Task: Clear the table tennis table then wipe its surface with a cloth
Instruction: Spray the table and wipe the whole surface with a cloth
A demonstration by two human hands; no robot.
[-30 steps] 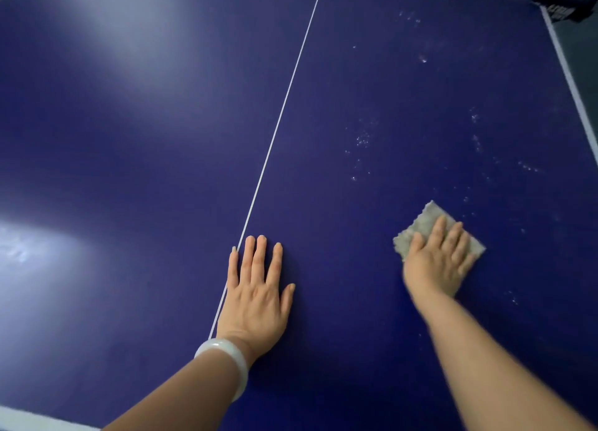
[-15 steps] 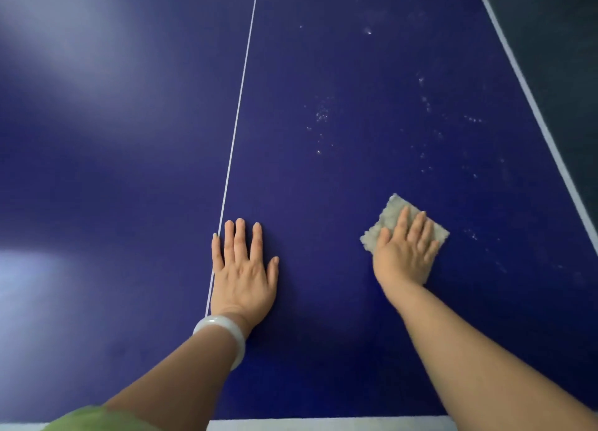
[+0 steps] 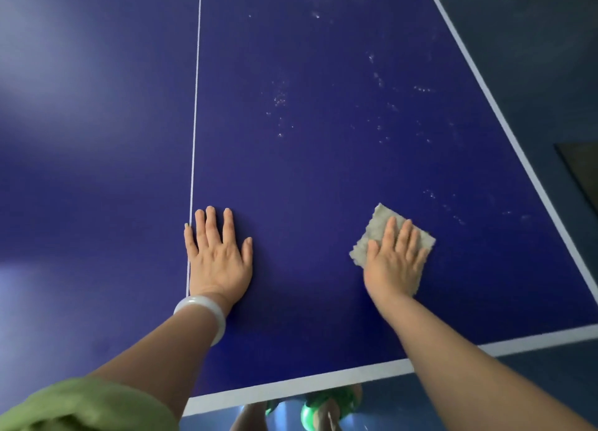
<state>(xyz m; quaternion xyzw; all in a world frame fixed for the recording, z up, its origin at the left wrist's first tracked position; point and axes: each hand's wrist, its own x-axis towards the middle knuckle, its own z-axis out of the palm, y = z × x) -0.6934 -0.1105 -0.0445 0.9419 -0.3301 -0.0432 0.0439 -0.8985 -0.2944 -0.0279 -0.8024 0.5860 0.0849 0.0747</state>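
**Ana:** Across the dark blue table tennis table (image 3: 291, 171) with its white border lines, nothing is left lying in the part we can see, so the clearing looks done to me.

**Ben:** Agreed, and the wiping is under way but far from finished. Pale specks and smears (image 3: 378, 81) dot the right half, from mid-table toward the far end and along the right edge.

**Ana:** Where is the cloth?

**Ben:** The small grey square cloth (image 3: 378, 228) lies flat near the near right corner, well short of most of those specks. The right hand (image 3: 396, 259) presses it down with straight fingers spread over it, not gripping it.

**Ana:** And the other one?

**Ben:** The left hand (image 3: 218, 255) rests flat and wide on the bare surface, just beside the white centre line (image 3: 195, 106), holding nothing. A pale bangle (image 3: 202, 314) sits on that wrist.

**Ana:** So the speckled stretch remains, I'd judge, and the left half gives no clear sign either way.
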